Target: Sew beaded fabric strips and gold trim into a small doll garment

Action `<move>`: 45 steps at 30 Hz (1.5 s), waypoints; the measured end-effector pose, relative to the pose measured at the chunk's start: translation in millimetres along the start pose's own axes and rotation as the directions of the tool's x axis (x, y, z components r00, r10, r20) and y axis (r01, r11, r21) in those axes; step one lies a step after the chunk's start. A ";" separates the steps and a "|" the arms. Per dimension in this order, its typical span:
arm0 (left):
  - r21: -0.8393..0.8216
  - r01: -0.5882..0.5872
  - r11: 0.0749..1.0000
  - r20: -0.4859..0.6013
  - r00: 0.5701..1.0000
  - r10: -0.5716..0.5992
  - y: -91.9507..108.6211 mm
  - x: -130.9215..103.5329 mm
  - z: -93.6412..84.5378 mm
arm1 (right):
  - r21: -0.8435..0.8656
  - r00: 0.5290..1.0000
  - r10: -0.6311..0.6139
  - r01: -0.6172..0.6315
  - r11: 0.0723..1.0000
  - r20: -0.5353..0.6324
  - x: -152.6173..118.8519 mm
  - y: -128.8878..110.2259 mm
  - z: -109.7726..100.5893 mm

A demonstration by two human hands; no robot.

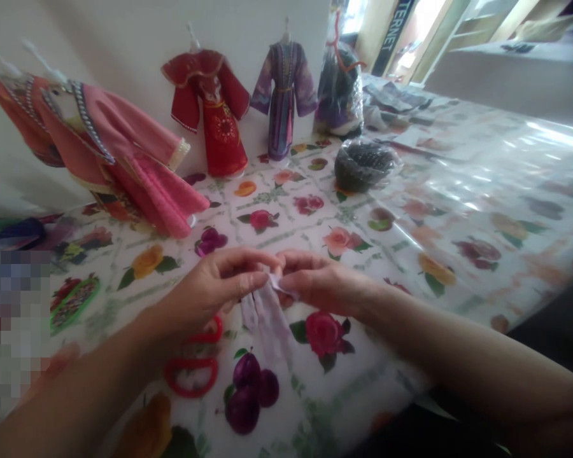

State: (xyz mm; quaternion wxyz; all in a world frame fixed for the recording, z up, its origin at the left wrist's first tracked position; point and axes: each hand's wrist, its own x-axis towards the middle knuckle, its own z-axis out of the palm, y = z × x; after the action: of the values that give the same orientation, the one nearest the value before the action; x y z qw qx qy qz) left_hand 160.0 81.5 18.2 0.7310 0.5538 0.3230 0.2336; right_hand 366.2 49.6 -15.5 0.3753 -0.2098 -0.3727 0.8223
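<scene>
At centre, the left hand (223,278) and right hand (318,280) pinch pale cloth (271,318), likely steadying its edge. Scissors (191,363) lie within reach.

Four robes (224,137), one bowl (358,168), seemingly one scissors (191,363)

Your two bare hands and forearms, seen from your own head camera.
Your left hand (233,277) and right hand (315,280) are uncovered, with slender fingers, rounded thumbs and slightly blurred outlines; the nails are too soft in focus to describe. Your left forearm (100,362) and right forearm (434,331) are bare too, smooth in outline, narrow at the wrists and broader toward the elbows. A dark area (401,432) lies at the lower right; whether it is your clothing is unclear.
</scene>
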 end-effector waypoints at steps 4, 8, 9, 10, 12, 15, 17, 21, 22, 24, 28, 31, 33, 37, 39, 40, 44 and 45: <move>-0.093 0.074 0.993 -0.109 0.990 -0.084 -5.0 -1.0 -5.7 | -0.100 0.993 -0.052 0.041 0.994 -0.108 0.3 -3.9 0.7; -0.087 0.147 0.985 -0.208 0.965 -0.162 -13.9 -4.6 0.5 | -0.255 0.957 -0.130 0.062 0.965 -0.260 -0.4 -3.6 5.3; -0.066 0.150 0.987 -0.210 0.964 -0.160 -16.3 -5.3 4.4 | -0.301 0.947 -0.151 0.061 0.952 -0.284 -0.7 -3.0 6.7; -0.060 0.143 0.988 -0.205 0.967 -0.152 -18.4 -5.6 8.9 | -0.339 0.939 -0.168 0.059 0.939 -0.301 -0.9 -2.2 7.9; -0.102 0.119 0.988 -0.191 0.972 -0.136 -21.5 -4.9 17.4 | -0.384 0.929 -0.190 0.057 0.922 -0.318 -1.1 -0.5 9.9; -0.182 0.091 0.979 -0.200 0.971 -0.127 -23.2 -1.2 24.5 | -0.399 0.922 -0.191 0.044 0.916 -0.336 -0.6 1.3 11.3; -0.214 0.091 0.973 -0.212 0.968 -0.137 -23.3 1.5 24.7 | -0.390 0.916 -0.169 0.015 0.921 -0.363 -0.1 1.6 11.6; -0.210 0.102 0.972 -0.210 0.967 -0.147 -23.8 3.7 20.7 | -0.389 0.912 -0.143 -0.019 0.921 -0.384 0.1 0.6 10.7; -0.194 0.112 0.975 -0.204 0.967 -0.152 -24.1 3.6 19.7 | -0.397 0.912 -0.153 -0.012 0.918 -0.381 0.0 0.3 10.0; -0.158 0.139 0.978 -0.191 0.967 -0.168 -25.2 3.0 18.4 | -0.414 0.911 -0.175 0.006 0.910 -0.373 0.2 0.1 8.0; -0.094 0.178 0.979 -0.177 0.965 -0.193 -27.6 3.4 18.0 | -0.490 0.908 -0.205 0.000 0.872 -0.364 1.7 0.9 2.9; -0.070 0.185 0.980 -0.163 0.967 -0.194 -28.5 5.0 16.8 | -0.613 0.906 -0.247 -0.018 0.790 -0.345 1.4 -0.8 0.2; -0.041 0.190 0.981 -0.136 0.972 -0.194 -27.6 4.4 14.7 | -0.691 0.908 -0.272 -0.025 0.723 -0.319 -0.3 -4.5 -0.2; 0.241 0.180 0.954 -0.126 0.980 -0.153 -23.0 -6.5 12.2 | -0.806 0.909 -0.304 -0.058 0.589 -0.287 -5.1 -12.3 0.9; 0.522 0.112 0.846 -0.096 0.993 -0.072 -22.7 -15.0 15.1 | -0.840 0.912 -0.295 -0.090 0.535 -0.286 -6.2 -12.3 0.3; 0.667 0.031 0.745 -0.027 0.999 -0.018 -24.0 -19.0 17.8 | -0.850 0.917 -0.279 -0.107 0.515 -0.285 -6.3 -11.0 -0.5; 0.933 -0.263 0.248 0.232 0.962 0.145 -36.9 -27.3 31.0 | -0.871 0.938 -0.207 -0.154 0.466 -0.277 -5.2 -2.0 -5.9; 0.945 -0.301 0.131 0.280 0.947 0.158 -40.5 -27.5 33.6 | -0.874 0.939 -0.200 -0.161 0.459 -0.278 -4.9 -0.3 -6.9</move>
State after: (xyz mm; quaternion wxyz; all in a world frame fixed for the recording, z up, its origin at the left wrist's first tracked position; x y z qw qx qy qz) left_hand 165.0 28.9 -8.9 0.1752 0.9465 0.2667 0.0490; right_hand 373.7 49.1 -19.4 0.2790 -0.5091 -0.6765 0.4532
